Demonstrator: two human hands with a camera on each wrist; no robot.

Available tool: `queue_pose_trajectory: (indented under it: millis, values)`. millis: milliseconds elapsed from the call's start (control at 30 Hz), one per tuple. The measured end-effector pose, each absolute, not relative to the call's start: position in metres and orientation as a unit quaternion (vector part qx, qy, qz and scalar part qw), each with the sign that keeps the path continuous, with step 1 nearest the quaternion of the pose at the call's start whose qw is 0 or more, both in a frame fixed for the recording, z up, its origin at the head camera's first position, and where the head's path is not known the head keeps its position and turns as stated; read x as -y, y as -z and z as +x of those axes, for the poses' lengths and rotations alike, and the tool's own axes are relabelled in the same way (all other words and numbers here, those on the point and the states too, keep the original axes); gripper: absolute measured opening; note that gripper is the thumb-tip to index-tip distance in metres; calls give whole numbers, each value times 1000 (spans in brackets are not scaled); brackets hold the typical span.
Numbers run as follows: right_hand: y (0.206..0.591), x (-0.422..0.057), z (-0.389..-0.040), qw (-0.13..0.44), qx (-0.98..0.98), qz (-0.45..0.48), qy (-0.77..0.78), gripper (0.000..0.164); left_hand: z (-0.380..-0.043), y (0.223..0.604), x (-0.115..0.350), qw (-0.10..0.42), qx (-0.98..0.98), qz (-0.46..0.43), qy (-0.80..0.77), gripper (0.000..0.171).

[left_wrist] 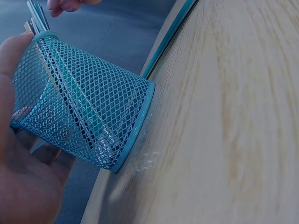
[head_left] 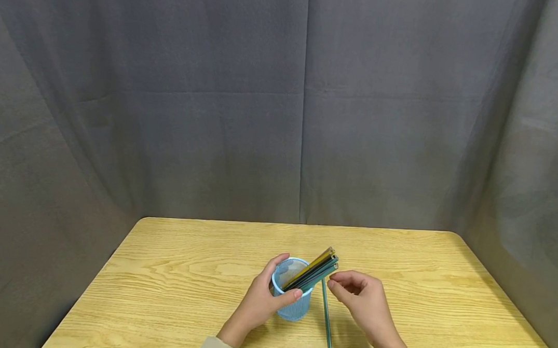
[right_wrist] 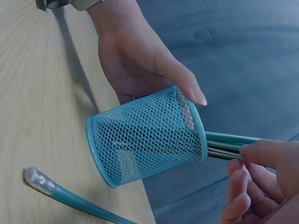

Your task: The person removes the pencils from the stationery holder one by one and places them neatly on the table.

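My left hand (head_left: 260, 301) grips a light blue mesh pencil cup (head_left: 294, 310), with the thumb over the near side by the rim. Several pencils (head_left: 320, 270) lean out of the cup towards the right, green, dark and yellow among them. Just right of their ends is my right hand (head_left: 366, 301), its thumb and index finger close together with nothing visible between them. In the left wrist view a small gap parts those fingertips from the pencils. A single green pencil (head_left: 327, 321) lies on the table between the cup and my right hand; its pale eraser end (right_wrist: 32, 175) shows in the right wrist view.
The wooden table (head_left: 171, 283) has rounded far corners. Grey curtains (head_left: 215, 140) hang behind it and along both sides.
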State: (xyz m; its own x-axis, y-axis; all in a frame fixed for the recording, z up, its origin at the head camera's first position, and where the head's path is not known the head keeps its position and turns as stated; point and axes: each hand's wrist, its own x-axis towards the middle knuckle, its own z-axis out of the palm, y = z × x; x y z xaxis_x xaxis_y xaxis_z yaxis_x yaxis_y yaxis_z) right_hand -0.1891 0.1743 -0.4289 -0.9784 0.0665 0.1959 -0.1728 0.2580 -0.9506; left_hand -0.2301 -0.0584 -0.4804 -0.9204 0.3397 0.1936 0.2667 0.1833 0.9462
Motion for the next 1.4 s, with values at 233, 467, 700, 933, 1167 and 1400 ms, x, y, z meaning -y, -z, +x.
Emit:
queue_pose_trajectory:
  millis: [233, 467, 700, 933, 1167, 1400]
  values:
    - [432, -169, -189, 107, 786, 48, -607, 10, -231, 483, 59, 27, -770, 200, -605, 75]
    - [433, -165, -189, 105, 786, 48, -607, 11, -231, 482, 58, 27, -771, 195, -605, 75]
    - [434, -162, -190, 105, 788, 37, -606, 12, -230, 481, 58, 29, -769, 197, -607, 75]
    - [436, -159, -189, 113, 788, 37, -604, 10, -230, 480, 58, 29, -769, 198, -607, 75]
    - [436, -156, -189, 109, 786, 29, -607, 10, -229, 480, 58, 30, -767, 202, -608, 75]
    - [439, -154, -190, 117, 784, 28, -609, 8, -229, 480, 58, 29, -765, 204, -610, 74]
